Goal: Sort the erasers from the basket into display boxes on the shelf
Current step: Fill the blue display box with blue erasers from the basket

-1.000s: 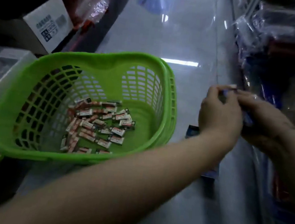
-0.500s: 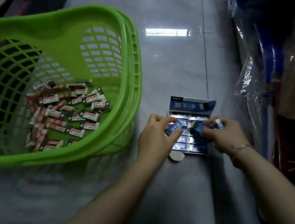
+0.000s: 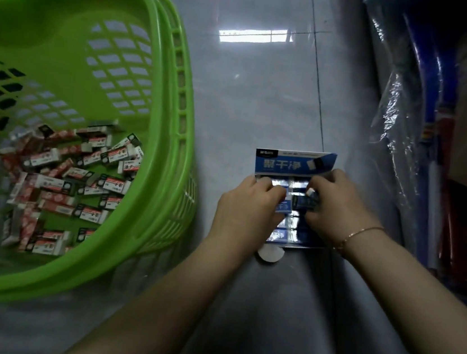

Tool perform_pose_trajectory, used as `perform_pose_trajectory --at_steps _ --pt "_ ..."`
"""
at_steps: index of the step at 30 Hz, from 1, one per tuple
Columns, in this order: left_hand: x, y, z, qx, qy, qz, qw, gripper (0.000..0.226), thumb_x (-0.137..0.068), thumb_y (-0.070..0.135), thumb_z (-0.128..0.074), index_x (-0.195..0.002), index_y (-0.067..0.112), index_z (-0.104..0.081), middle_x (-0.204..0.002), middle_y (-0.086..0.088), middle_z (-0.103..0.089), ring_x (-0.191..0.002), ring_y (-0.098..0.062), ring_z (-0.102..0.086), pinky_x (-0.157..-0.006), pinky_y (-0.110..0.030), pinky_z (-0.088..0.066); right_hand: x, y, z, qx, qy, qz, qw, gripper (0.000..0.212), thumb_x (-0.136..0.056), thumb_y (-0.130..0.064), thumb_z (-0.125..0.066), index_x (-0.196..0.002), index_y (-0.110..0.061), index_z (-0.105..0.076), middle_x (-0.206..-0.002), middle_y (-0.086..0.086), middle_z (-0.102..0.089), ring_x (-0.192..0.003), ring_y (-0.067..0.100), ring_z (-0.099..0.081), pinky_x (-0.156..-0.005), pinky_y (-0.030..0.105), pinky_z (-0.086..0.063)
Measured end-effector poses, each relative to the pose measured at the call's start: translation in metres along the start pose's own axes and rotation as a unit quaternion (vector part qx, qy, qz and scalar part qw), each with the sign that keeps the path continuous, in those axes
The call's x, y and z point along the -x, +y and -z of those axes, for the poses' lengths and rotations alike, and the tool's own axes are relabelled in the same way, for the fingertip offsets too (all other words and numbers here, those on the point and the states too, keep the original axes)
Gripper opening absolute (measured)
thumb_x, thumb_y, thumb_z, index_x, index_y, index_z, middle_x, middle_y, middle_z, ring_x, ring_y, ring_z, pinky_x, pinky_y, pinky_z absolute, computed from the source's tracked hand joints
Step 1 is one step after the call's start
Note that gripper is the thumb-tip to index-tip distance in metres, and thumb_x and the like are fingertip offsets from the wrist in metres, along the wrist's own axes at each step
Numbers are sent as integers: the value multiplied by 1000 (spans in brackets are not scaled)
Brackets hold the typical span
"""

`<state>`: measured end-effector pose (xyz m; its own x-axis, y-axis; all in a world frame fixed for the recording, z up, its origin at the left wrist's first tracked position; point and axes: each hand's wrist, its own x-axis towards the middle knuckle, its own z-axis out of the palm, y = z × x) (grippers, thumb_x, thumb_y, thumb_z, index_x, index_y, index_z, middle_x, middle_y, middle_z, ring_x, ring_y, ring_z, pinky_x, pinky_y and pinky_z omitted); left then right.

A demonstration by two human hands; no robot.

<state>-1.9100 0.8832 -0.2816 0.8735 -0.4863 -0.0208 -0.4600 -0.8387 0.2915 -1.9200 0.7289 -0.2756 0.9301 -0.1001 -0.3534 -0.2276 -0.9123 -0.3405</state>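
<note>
Both hands work over the blue display box (image 3: 295, 166), which lies open on the grey floor (image 3: 268, 78) just right of the green basket (image 3: 170, 128), with its printed lid flap standing at the far side. The left hand (image 3: 247, 208) hovers over the left column of the box, fingers curled, pinching a blue-sleeved eraser (image 3: 283, 206) at the fingertips. The right hand (image 3: 333, 208) covers the right column, fingers curled round a darker blue eraser (image 3: 305, 202) whose white end shows at the thumb side. The two held erasers sit almost touching at the middle of the box, each with its long axis running roughly left to right, in line with the rows of erasers already seated below them. The rows nearest the person appear filled; the open slots, judged from what shows, lie under the hands, so each eraser needs only a short downward placement with no rotation. The remaining stock is a loose pile of red-and-white erasers (image 3: 79, 175) on the basket floor, well apart to the left of the box. The left hand is the nearer one to that pile, and a reach back would cross the basket rim. A small white disc (image 3: 270, 253) lies on the floor just at the near edge of the box, under the left wrist. A thin bracelet (image 3: 357, 236) circles the right wrist.
</note>
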Motion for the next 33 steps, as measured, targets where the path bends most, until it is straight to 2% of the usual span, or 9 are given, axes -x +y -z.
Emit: perform_pose_trajectory --at_steps 4,14,18,20,23,25,26,30,33 --pt "3 -4 -4 12 -12 24 1000 27 -85 36 -61 -108 21 -61 -108 2 -56 -98 -18 -52 -60 -29 -34 4 -1 -1 104 49 14 993 25 -79 -15 -60 -102 -14 -53 -120 8 -40 -83 36 -57 -60 32 -39" --pt "6 -8 -8 43 -7 53 998 20 -83 29 -63 -98 16 -58 -103 0 -56 -92 -23 -51 -64 -40 -48 4 1 -10 116 91 20 989 24 -85 -23 -57 -107 -15 -51 -120 7 -44 -80 36 -59 -56 31 -31" --pt "0 -5 -4 47 -39 92 994 18 -82 29 -62 -98 22 -56 -103 5 -53 -93 -20 -52 -65 -33 -45 -2 4 -13 -112 120 -24 986 17 -77 -24 -69 -87 -15 -58 -99 7 -55 -79 28 -56 -63 26 -36" --pt "-2 -2 2 90 -56 116 988 15 -80 24 -63 -94 26 -56 -97 10 -54 -85 -15 -55 -64 -29 -41 -4 2 -8 -352 111 -109 923 20 -73 -22 -76 -71 -16 -56 -74 3 -59 -65 16 -54 -57 24 -38" --pt "-4 7 16 426 -87 212 875 12 -78 17 -70 -87 23 -65 -71 10 -59 -54 -2 -54 -53 -19 -42 1 -2 2 -580 52 -173 794 28 -78 -21 -73 -63 -17 -49 -53 -2 -55 -50 12 -51 -48 22 -41" --pt "-4 14 26 573 -132 243 772 10 -79 17 -72 -88 18 -67 -59 10 -60 -44 -1 -49 -41 -15 -36 5 -7 5 -640 36 -173 747 32 -84 -18 -67 -60 -15 -46 -43 -6 -52 -41 9 -52 -40 17 -41" --pt "-3 18 27 588 -149 240 758 13 -79 18 -73 -89 15 -66 -58 10 -61 -43 -2 -49 -39 -14 -35 7 -11 7 -655 32 -167 736 32 -86 -16 -64 -60 -13 -47 -42 -6 -53 -39 9 -53 -39 16 -41" --pt "-2 26 30 566 -138 226 781 17 -80 11 -73 -94 11 -64 -63 6 -63 -47 3 -54 -46 -11 -42 10 -23 6 -602 11 -146 785 38 -89 -25 -61 -96 12 -58 -82 22 -68 -69 30 -65 -64 37 -57" --pt "1 24 30 591 -147 249 753 21 -83 4 -66 -103 10 -63 -54 10 -59 -42 2 -49 -40 -10 -37 9 -23 8 -549 26 -152 821 40 -90 -36 -58 -98 3 -59 -71 12 -61 -59 20 -58 -49 26 -49"
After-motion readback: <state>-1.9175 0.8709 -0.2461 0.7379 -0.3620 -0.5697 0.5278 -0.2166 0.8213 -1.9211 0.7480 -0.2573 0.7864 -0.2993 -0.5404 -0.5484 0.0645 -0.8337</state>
